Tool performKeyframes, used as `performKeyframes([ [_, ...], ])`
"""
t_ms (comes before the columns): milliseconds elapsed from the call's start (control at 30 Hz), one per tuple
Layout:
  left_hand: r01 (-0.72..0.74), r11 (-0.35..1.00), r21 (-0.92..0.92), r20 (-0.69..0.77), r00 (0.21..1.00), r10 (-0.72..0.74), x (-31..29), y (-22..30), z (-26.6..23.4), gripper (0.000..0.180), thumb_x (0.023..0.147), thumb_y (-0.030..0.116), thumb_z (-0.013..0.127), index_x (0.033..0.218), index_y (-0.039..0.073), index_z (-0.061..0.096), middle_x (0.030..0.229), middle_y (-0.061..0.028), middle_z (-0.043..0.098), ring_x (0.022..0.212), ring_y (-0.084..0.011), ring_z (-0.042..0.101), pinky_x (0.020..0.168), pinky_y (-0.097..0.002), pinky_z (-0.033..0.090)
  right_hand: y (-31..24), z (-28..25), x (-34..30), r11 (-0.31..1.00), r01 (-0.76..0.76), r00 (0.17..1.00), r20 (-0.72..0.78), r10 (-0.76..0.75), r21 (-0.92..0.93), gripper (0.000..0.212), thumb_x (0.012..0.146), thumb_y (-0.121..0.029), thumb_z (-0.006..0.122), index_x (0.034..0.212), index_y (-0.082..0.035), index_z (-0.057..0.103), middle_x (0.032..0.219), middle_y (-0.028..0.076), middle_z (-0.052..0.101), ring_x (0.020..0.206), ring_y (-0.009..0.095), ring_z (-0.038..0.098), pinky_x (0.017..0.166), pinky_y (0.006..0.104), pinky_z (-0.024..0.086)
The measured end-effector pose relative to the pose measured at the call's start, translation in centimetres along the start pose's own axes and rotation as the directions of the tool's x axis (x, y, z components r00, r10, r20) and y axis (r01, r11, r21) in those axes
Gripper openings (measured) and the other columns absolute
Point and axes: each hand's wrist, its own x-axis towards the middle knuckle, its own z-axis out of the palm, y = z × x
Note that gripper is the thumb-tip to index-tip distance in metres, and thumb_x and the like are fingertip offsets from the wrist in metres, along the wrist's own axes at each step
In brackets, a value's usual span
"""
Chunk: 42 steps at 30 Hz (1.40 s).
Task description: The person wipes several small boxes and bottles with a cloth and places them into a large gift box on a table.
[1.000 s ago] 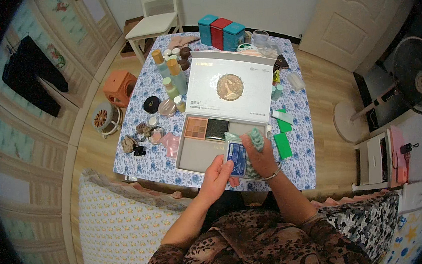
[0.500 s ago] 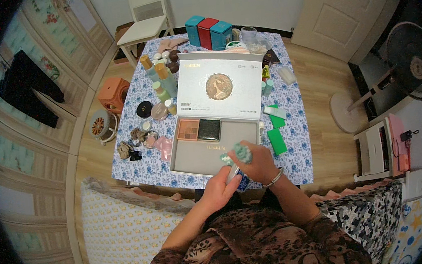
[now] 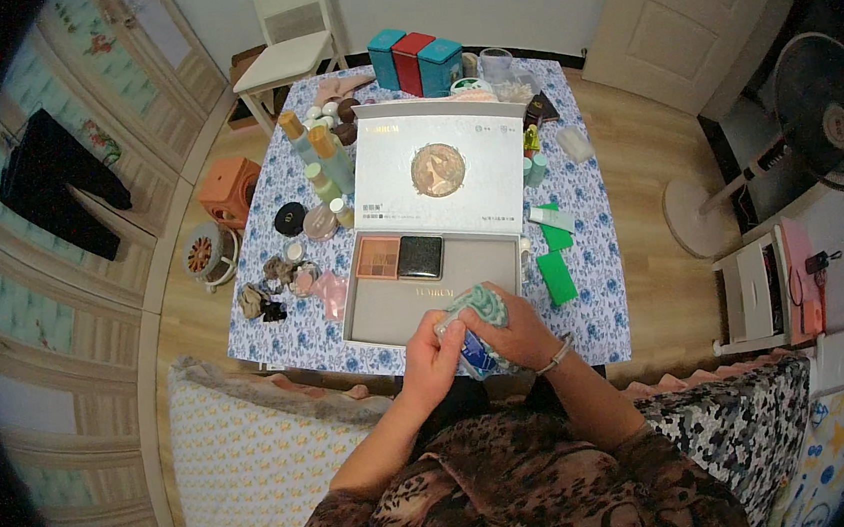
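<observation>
Over the near edge of the open white box (image 3: 472, 259), both hands grip a soft pale-green bundle (image 3: 486, 303) with a blue patterned part below it; its exact kind is unclear. My right hand (image 3: 521, 333) wraps round it from the right. Closed against its left side, my left hand (image 3: 432, 355) has its thumb up by a clear, plastic-looking edge. Inside the box, at its far left, lie an eyeshadow palette (image 3: 378, 258) and a black glittery case (image 3: 421, 258). The raised lid (image 3: 384, 171) bears a round gold medallion.
Bottles with gold caps (image 3: 329, 156), a round black compact (image 3: 290, 218) and hair ties (image 3: 282, 271) lie left of the box. Two green cards (image 3: 556, 279) and a white tube (image 3: 550, 217) are at its right. Blue and red tins (image 3: 414, 61) stand behind.
The bundle has turned and drawn nearer my body, so more of its blue part shows. My left hand has shifted up along it, closer to my right hand.
</observation>
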Motion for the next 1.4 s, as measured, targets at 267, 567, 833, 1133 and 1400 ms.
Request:
performKeyframes([
  [267, -0.003, 0.969, -0.245, -0.187, 0.981, -0.045, 0.0, 0.0, 0.0, 0.019, 0.089, 0.023, 0.041, 0.088, 0.004, 0.042, 0.066, -0.0032, 0.054, 0.047, -0.0048, 0.044, 0.042, -0.0181, 0.035, 0.1, 0.7, 0.0, 0.987, 0.127, 0.979, -0.175, -0.108, 0.100, 0.031, 0.080, -0.031, 0.056, 0.092, -0.002, 0.050, 0.078, 0.012, 0.058, 0.075, 0.014, 0.055, 0.067, 0.0274, 0.043],
  [567, 0.162, 0.962, -0.220, 0.140, 0.981, -0.133, -1.3, 1.8, 0.4, 0.022, 0.090, 0.024, 0.036, 0.097, 0.004, 0.037, 0.073, -0.0078, 0.055, 0.048, -0.0078, 0.046, 0.043, -0.0182, 0.037, 0.9, 0.1, -0.2, 0.963, 0.113, 0.940, -0.339, -0.024, 0.246, 0.024, 0.082, -0.026, 0.056, 0.082, -0.002, 0.052, 0.073, 0.002, 0.054, 0.068, 0.009, 0.049, 0.060, 0.0236, 0.041],
  [833, 0.038, 0.957, -0.286, 0.099, 0.995, -0.010, -1.8, 0.6, 1.6, 0.032, 0.090, 0.028, 0.034, 0.107, 0.003, 0.027, 0.083, -0.0105, 0.050, 0.053, -0.0125, 0.050, 0.044, -0.0211, 0.039, 1.2, 1.5, -0.4, 0.940, 0.216, 0.898, -0.431, -0.087, 0.262, 0.027, 0.086, -0.030, 0.048, 0.093, -0.004, 0.048, 0.074, 0.001, 0.050, 0.069, 0.008, 0.046, 0.062, 0.0223, 0.040],
  [1133, 0.050, 0.996, -0.080, 0.212, 0.977, -0.032, -1.1, 1.4, -0.5, 0.020, 0.089, 0.021, 0.040, 0.096, 0.003, 0.036, 0.077, -0.0061, 0.052, 0.056, -0.0081, 0.047, 0.051, -0.0212, 0.040, -0.2, -2.0, -0.8, 0.971, 0.161, 0.934, -0.345, -0.093, 0.176, 0.024, 0.083, -0.027, 0.051, 0.096, -0.007, 0.052, 0.081, 0.006, 0.055, 0.073, 0.013, 0.051, 0.064, 0.0269, 0.041],
  [1400, 0.109, 0.994, 0.007, 0.267, 0.958, -0.107, -1.3, 1.3, -0.7, 0.020, 0.088, 0.020, 0.043, 0.098, 0.003, 0.039, 0.069, -0.0043, 0.051, 0.055, -0.0072, 0.046, 0.051, -0.0212, 0.039, -1.3, -1.2, -0.9, 0.829, 0.309, 0.935, -0.012, -0.355, -0.466, 0.033, 0.072, -0.035, 0.061, 0.090, -0.008, 0.054, 0.085, 0.013, 0.057, 0.081, 0.030, 0.055, 0.067, 0.0367, 0.044],
])
